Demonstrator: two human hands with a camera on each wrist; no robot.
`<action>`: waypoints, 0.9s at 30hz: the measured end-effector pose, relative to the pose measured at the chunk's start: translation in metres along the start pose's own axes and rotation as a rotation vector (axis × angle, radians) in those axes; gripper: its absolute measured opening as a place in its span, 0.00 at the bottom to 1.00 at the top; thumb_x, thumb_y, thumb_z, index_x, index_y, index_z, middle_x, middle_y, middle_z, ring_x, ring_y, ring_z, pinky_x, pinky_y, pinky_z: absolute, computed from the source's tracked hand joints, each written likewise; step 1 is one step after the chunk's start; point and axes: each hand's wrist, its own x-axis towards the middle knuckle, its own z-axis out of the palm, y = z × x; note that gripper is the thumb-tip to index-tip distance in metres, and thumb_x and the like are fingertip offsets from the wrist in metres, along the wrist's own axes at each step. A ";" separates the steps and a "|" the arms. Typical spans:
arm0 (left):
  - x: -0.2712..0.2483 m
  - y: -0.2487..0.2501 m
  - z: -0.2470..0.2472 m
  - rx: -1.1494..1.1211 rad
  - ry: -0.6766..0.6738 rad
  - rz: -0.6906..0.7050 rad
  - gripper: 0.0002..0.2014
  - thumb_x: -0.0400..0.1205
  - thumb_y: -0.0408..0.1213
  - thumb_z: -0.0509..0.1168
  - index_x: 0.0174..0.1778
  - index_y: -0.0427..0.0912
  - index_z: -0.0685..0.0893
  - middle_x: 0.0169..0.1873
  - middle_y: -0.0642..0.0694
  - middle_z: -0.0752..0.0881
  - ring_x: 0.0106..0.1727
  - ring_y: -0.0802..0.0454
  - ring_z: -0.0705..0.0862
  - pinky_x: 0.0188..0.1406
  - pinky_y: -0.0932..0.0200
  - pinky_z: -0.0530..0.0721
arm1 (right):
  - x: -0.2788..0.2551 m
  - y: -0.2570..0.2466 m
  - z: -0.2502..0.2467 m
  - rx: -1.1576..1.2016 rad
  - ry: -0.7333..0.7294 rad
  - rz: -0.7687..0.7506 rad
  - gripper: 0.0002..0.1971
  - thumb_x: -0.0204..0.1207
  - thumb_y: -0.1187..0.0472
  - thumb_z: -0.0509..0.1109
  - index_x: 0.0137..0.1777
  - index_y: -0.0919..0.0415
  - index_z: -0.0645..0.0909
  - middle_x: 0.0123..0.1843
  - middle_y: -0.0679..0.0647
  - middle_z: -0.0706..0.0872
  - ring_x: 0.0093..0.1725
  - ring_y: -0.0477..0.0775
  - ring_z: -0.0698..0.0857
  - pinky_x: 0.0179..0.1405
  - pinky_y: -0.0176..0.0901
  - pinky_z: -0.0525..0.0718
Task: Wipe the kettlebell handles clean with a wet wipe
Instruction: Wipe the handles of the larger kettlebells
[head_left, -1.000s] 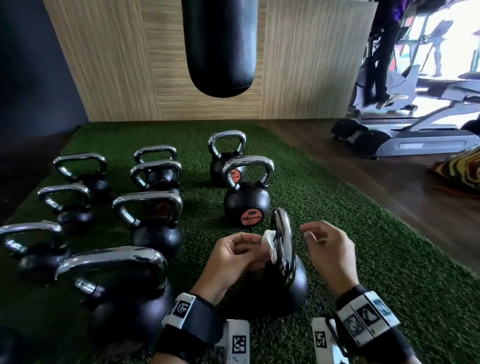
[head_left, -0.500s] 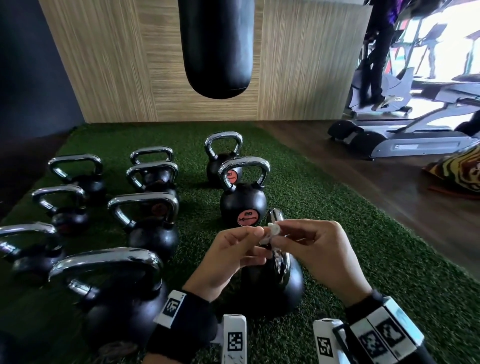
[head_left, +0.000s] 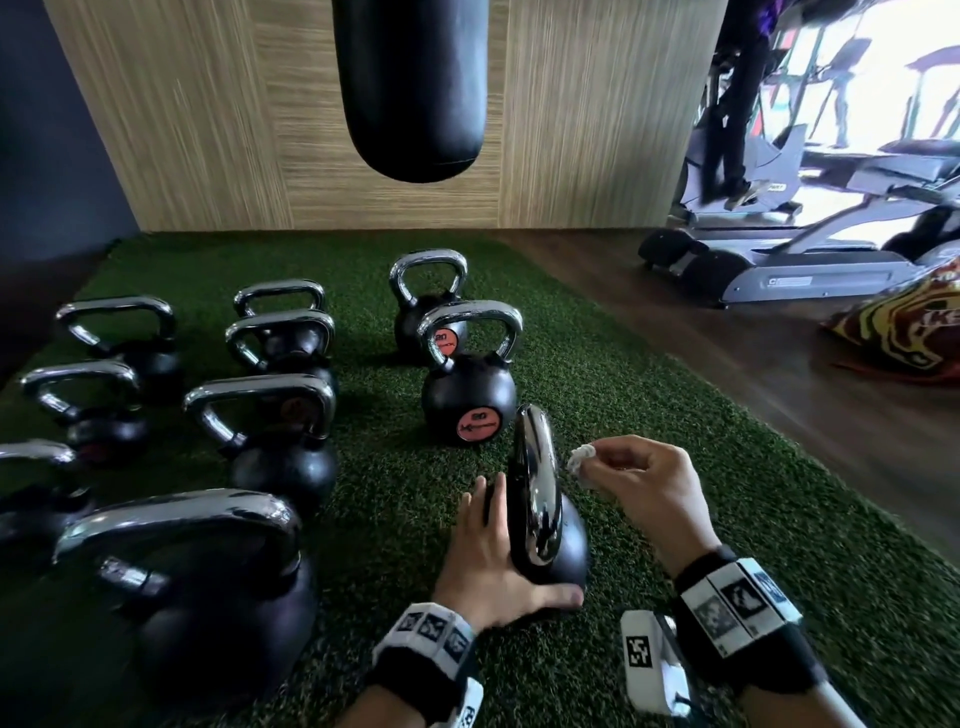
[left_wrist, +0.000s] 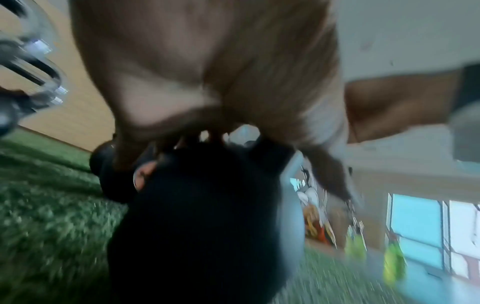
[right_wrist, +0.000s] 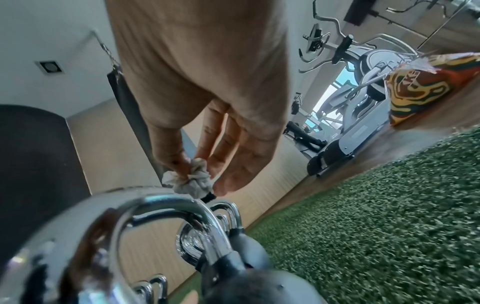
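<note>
The nearest kettlebell (head_left: 569, 551) stands on green turf, its chrome handle (head_left: 535, 483) edge-on to me. My left hand (head_left: 488, 551) lies against the ball's left side with fingers straight and the thumb along its near base. In the blurred left wrist view the palm covers the black ball (left_wrist: 194, 216). My right hand (head_left: 608, 470) hovers just right of the handle top, pinching a crumpled white wet wipe (head_left: 582, 461) between thumb and fingertips. In the right wrist view the wipe (right_wrist: 191, 179) hangs just above the handle (right_wrist: 166, 207); whether they touch is unclear.
Several more chrome-handled kettlebells (head_left: 260, 415) crowd the turf to the left, and two with orange labels (head_left: 470, 395) stand straight ahead. A black punching bag (head_left: 410, 88) hangs above. Wooden floor, a treadmill (head_left: 805, 270) and a patterned bag (head_left: 904, 332) lie to the right.
The wipe passed from my left hand to my right, which carried it to the handle's right side. My left hand dropped from the handle onto the kettlebell's ball.
</note>
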 end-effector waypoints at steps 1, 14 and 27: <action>0.002 0.003 0.009 -0.023 0.107 0.026 0.75 0.54 0.83 0.70 0.89 0.50 0.42 0.89 0.46 0.48 0.90 0.42 0.48 0.90 0.40 0.55 | 0.003 0.006 0.001 -0.012 0.008 0.028 0.10 0.66 0.57 0.86 0.46 0.52 0.92 0.41 0.47 0.95 0.41 0.50 0.94 0.42 0.45 0.92; 0.036 -0.031 -0.040 -0.243 -0.108 0.380 0.41 0.65 0.52 0.85 0.65 0.80 0.65 0.62 0.51 0.84 0.67 0.49 0.84 0.74 0.44 0.80 | 0.042 0.043 0.038 -0.167 0.073 0.178 0.09 0.66 0.60 0.87 0.46 0.54 0.93 0.40 0.51 0.95 0.41 0.52 0.94 0.50 0.54 0.93; 0.035 -0.037 -0.029 -0.159 -0.040 0.388 0.50 0.67 0.54 0.83 0.83 0.48 0.67 0.71 0.56 0.70 0.78 0.49 0.70 0.84 0.45 0.68 | 0.048 0.040 0.055 -0.016 0.294 0.194 0.13 0.71 0.61 0.84 0.55 0.53 0.92 0.43 0.46 0.95 0.31 0.39 0.88 0.28 0.34 0.83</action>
